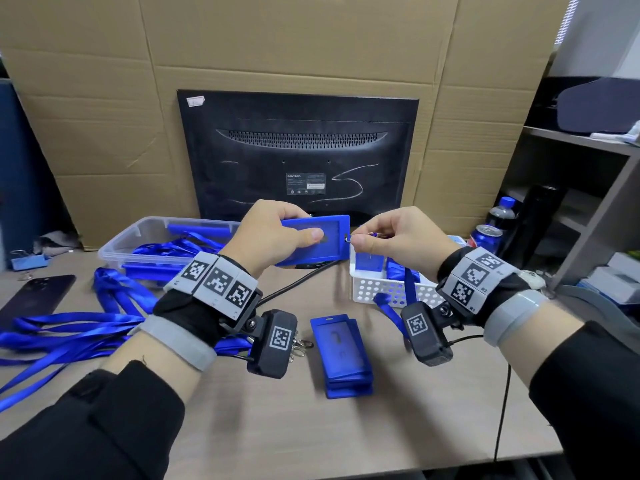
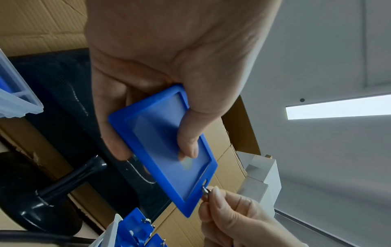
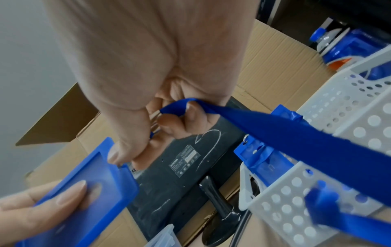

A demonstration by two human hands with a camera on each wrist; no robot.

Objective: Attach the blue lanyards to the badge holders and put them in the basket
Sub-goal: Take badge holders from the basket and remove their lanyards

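Note:
My left hand grips a blue badge holder above the desk, thumb on its window, fingers behind; the holder and hand fill the left wrist view. My right hand pinches the metal clip of a blue lanyard at the holder's slot; the clip touches the slot edge. The lanyard strap runs from my curled right fingers down past the white basket. The basket holds several holders with lanyards. A stack of blue holders lies on the desk.
A clear plastic bin with lanyards sits back left, loose blue lanyards spread at left beside a phone. A black monitor stands behind against cardboard. A can and bottle stand right by a shelf.

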